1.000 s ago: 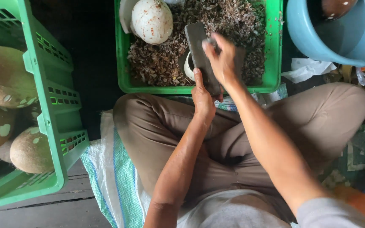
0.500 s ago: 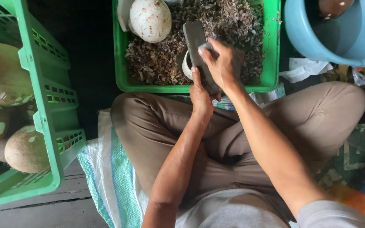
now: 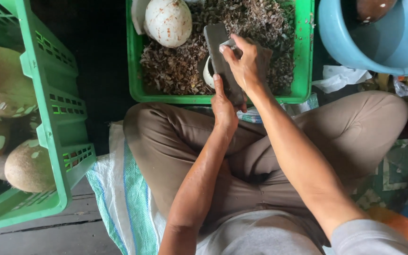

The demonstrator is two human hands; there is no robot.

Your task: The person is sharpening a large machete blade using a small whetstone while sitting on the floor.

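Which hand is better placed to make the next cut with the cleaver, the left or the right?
Probably the right. The right hand already grips the cleaver over the green crate of shavings, blade against the white piece. The left hand sits beneath, steadying that piece, so it appears occupied.

The crate (image 3: 303, 56) of brown shavings (image 3: 260, 19) was bright green, the peeled coconut (image 3: 168, 21) white with rusty flecks, the basin (image 3: 378, 42) pale blue, the sack (image 3: 123, 198) white with green-blue stripes.

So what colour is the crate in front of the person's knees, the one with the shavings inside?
Bright green crate, with brown shavings inside; the head view shows it best.
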